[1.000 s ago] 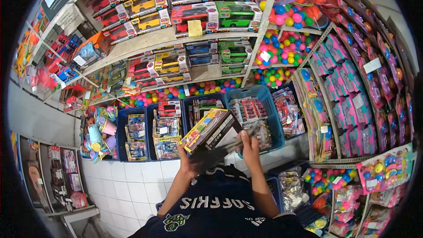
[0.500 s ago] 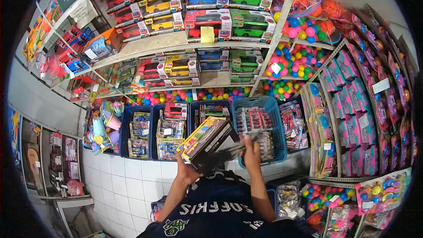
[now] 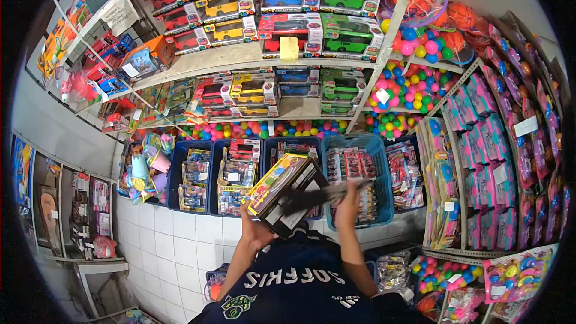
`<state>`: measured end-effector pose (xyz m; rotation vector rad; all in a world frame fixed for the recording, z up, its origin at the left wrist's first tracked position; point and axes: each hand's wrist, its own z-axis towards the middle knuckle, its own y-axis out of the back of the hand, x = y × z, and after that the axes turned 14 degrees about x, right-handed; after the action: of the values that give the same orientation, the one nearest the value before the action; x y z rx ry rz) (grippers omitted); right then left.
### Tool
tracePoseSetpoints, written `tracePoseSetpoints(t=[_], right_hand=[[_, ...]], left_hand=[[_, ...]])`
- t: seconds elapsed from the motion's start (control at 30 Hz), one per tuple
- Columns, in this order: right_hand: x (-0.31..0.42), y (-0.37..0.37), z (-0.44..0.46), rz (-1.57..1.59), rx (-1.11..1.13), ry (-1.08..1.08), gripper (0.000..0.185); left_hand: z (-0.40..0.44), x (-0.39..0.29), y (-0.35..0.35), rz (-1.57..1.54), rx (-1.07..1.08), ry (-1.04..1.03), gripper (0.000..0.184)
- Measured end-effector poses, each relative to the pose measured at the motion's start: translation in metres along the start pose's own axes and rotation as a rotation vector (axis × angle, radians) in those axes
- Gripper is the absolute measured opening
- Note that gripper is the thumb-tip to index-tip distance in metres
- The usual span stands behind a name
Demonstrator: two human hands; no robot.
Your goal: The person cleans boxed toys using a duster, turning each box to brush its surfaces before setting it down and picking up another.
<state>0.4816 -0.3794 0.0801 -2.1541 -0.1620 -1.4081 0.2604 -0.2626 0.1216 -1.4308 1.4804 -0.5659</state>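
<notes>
A box with a yellow edge and a dark printed side [image 3: 288, 189] is tilted in front of my chest. My left hand [image 3: 257, 231] grips its lower left end, the fingers wrapped round the edge. My right hand [image 3: 347, 207] is closed on the end of a dark, feathery duster [image 3: 315, 197], blurred by motion, which lies across the dark side of the box. Behind the box are blue baskets of packaged toys, among them a lighter blue basket [image 3: 387, 204] just beyond my right hand.
Shelves [image 3: 219, 57] ahead hold boxed toy buses. Colourful balls [image 3: 414, 87] fill compartments at the right, beside hanging toy packs [image 3: 483, 144]. A dark blue basket [image 3: 174, 198] stands on the white tiled floor [image 3: 180, 231]. Another shelf unit [image 3: 63, 222] is at the far left.
The duster has swept leftward over the box, and my right hand has tilted with it. My left hand keeps its hold on the box. The view has shifted slightly.
</notes>
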Motion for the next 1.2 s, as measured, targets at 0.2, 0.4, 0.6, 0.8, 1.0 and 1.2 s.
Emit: tracePoseSetpoints(t=[0.2, 0.4, 0.6, 0.8, 1.0, 1.2], right_hand=[[-0.008, 0.017, 0.003, 0.133, -0.170, -0.061, 0.047], [0.005, -0.003, -0.010, 0.024, -0.073, 0.039, 0.047], [-0.006, 0.018, -0.017, -0.070, 0.124, -0.219, 0.050], [-0.018, -0.004, -0.011, -0.208, 0.142, -0.024, 0.048], [-0.014, -0.028, 0.001, -0.098, 0.010, -0.157, 0.052], [-0.007, -0.033, 0.009, -0.184, 0.031, -0.060, 0.052]], left_hand=[[0.008, -0.005, -0.009, 0.049, -0.048, 0.049, 0.094], [0.024, -0.009, -0.013, 0.042, -0.042, 0.078, 0.095], [0.023, 0.004, -0.005, 0.000, -0.089, 0.117, 0.097], [0.013, 0.008, 0.001, 0.030, -0.189, 0.012, 0.090], [-0.002, 0.000, 0.015, -0.083, -0.184, 0.042, 0.101], [-0.003, -0.017, 0.011, -0.053, -0.189, -0.013, 0.102]])
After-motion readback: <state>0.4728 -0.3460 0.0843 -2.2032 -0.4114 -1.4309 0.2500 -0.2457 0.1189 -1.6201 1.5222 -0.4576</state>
